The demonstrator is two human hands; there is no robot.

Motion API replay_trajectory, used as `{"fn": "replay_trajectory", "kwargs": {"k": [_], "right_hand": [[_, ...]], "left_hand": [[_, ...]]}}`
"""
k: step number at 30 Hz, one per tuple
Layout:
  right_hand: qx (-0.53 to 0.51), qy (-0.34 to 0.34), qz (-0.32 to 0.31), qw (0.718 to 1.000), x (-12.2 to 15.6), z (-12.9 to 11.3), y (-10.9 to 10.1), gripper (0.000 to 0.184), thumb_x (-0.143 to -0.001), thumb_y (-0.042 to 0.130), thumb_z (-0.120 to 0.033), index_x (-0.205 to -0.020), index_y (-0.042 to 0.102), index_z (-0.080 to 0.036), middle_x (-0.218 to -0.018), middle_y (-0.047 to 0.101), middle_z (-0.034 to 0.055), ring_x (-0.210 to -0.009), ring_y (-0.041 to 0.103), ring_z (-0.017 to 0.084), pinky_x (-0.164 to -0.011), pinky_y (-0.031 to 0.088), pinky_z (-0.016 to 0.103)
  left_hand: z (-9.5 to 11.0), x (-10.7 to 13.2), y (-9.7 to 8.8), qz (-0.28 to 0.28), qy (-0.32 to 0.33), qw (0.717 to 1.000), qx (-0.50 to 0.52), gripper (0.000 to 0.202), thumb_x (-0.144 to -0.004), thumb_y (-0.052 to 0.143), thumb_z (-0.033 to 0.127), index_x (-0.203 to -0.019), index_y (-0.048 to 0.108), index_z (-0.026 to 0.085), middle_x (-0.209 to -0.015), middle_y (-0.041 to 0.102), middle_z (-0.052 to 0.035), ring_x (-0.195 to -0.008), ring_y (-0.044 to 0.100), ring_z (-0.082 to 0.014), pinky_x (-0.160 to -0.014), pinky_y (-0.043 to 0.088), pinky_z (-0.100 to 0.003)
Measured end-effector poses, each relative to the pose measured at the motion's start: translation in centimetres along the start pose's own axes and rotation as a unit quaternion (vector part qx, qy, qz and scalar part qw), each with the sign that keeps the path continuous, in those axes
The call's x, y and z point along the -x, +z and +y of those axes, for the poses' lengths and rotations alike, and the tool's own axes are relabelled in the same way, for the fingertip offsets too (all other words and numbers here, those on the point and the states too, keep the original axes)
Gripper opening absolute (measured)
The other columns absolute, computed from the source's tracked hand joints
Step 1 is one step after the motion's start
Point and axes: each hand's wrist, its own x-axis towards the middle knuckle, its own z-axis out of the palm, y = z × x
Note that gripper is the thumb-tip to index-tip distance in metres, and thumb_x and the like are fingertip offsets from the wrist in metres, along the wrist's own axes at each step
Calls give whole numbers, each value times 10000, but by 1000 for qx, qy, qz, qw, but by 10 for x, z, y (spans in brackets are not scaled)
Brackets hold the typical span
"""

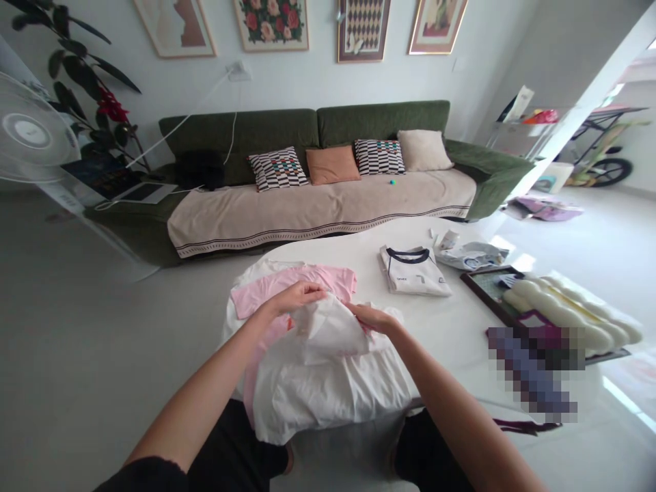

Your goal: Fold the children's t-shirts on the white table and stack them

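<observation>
My left hand point(300, 295) is closed, its fingertips at the upper left edge of a bunched, partly lifted white piece of clothing point(331, 335). On the right edge of the same cloth my right hand point(372, 317) is closed too, with some fingers hidden in the folds. Around and behind my hands lies a pink T-shirt point(328, 275). Under it all is a spread white garment point(318, 396), its lower part hanging over the near edge of the white table point(353, 253). Orange-red marks show beside my left wrist.
Right of my hands lies a folded white T-shirt point(416, 272) with a dark collar. Beyond it are a crumpled plastic package point(474, 256) and a dark-framed tray point(486, 301) with cream puffy material point(568, 307). A green sofa point(236, 137) stands behind; a fan point(33, 130) is at left.
</observation>
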Motion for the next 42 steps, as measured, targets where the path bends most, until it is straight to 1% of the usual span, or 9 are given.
{"fn": "replay_trajectory", "kwargs": {"k": [3,8,13,16,21,25,29,34,42], "right_hand": [[-131,6,-44,990,8,-4,-8,278,-720,545,-424,-818,588,-168,-742,648,32,-645,586,144,-596,467,261],[-318,-42,-56,945,15,-20,-15,253,-725,540,-307,-943,504,-185,-879,638,40,-768,606,158,-684,469,272],[-347,-13,-35,937,12,-21,-11,249,-757,499,-305,-986,475,-209,-873,640,22,-785,613,171,-668,479,286],[-389,-18,-48,920,10,-17,-12,214,-754,520,-270,-958,493,-209,-841,645,8,-773,614,164,-671,482,282],[-425,-32,-53,903,9,-16,-19,211,-751,539,-178,-961,532,-192,-820,649,8,-755,610,137,-675,481,245],[-409,-27,-77,909,10,-26,-26,194,-753,555,-176,-947,554,-187,-793,646,4,-701,605,110,-662,477,220],[-365,-22,-67,928,11,-39,-34,201,-734,587,-188,-934,575,-201,-750,635,-13,-664,589,92,-642,474,206],[-245,18,-35,969,10,-48,-47,438,-698,623,-223,-1130,548,-224,-643,593,-30,-579,543,91,-538,451,187],[-41,96,-127,986,13,-62,-65,917,-662,633,-181,-1385,81,-290,-595,495,-84,-487,431,52,-458,368,158]], "left_hand": [[-10,8,-22,-6,-19,996,-82,352,-619,651,327,-930,622,164,-869,639,-23,-739,565,-146,-603,397,-197],[-62,14,-27,274,-70,942,-181,108,-591,644,229,-623,571,157,-643,603,-1,-683,565,-151,-638,410,-227],[-96,5,17,300,-131,940,94,344,-790,411,392,-627,575,137,-609,626,-58,-575,597,-157,-582,453,-276],[-99,0,35,362,-85,886,277,268,-746,464,340,-668,598,121,-669,645,-76,-598,604,-149,-597,456,-265],[-93,1,34,427,23,800,422,167,-615,568,265,-524,481,156,-526,531,25,-531,537,-94,-570,422,-213],[-86,5,26,409,63,781,468,282,-612,530,236,-450,307,178,-420,357,72,-397,390,-51,-431,321,-173],[-68,19,16,403,79,792,451,342,-628,520,214,-429,244,182,-389,257,78,-359,297,-41,-396,274,-173],[-39,46,2,278,120,854,423,387,-685,564,339,-428,329,170,-439,375,37,-497,447,-83,-547,399,-207],[-37,55,-25,242,27,966,91,388,-711,540,518,-819,640,158,-789,622,-36,-718,541,-158,-623,409,-233]]}}
